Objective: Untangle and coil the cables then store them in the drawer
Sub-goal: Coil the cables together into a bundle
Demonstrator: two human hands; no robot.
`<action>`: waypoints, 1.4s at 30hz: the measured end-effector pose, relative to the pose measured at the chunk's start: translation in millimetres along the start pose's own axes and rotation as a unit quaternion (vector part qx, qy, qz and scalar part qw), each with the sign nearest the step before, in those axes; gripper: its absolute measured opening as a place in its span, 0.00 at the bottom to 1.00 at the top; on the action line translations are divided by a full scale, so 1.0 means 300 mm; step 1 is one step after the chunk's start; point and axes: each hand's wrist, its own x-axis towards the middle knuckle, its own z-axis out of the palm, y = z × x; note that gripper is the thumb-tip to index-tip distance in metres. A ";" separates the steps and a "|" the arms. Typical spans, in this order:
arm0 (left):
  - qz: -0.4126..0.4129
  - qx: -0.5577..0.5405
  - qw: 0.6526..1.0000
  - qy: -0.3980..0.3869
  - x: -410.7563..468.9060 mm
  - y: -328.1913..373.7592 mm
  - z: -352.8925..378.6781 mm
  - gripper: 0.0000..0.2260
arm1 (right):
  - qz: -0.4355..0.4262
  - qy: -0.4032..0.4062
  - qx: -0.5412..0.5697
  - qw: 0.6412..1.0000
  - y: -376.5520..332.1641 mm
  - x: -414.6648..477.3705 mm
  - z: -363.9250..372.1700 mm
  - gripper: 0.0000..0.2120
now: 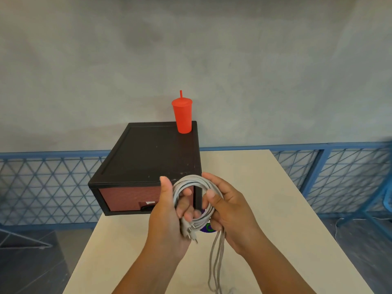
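Both hands, left (169,209) and right (227,211), grip the coil (191,183), frame centre; its loose tail (216,257) may snag and unwind it.

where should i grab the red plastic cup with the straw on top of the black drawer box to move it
Grip the red plastic cup with the straw around its tapered side wall, below the lid. It stands upright at the back right corner of the black drawer box, so come in level from the right, over the open cream table; the thin straw offers no hold.

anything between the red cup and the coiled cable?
Head view: only the bare black top of the drawer unit lies between the red cup and the coiled cable.
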 end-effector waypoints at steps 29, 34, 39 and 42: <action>-0.010 -0.194 0.976 -0.102 0.038 0.145 -0.080 0.14 | 0.006 -0.070 -0.391 0.917 0.131 0.013 -0.117 0.12; 0.110 -0.051 0.990 -0.074 0.053 0.141 -0.056 0.17 | 0.043 -0.129 -0.431 0.892 0.140 -0.019 -0.040 0.11; 0.177 0.129 0.976 0.009 0.077 0.105 -0.060 0.11 | 0.077 -0.150 -0.469 0.867 0.106 -0.022 -0.012 0.10; 0.249 0.335 0.907 0.060 0.101 0.055 -0.090 0.13 | 0.072 -0.174 -0.494 0.849 0.074 -0.024 0.006 0.12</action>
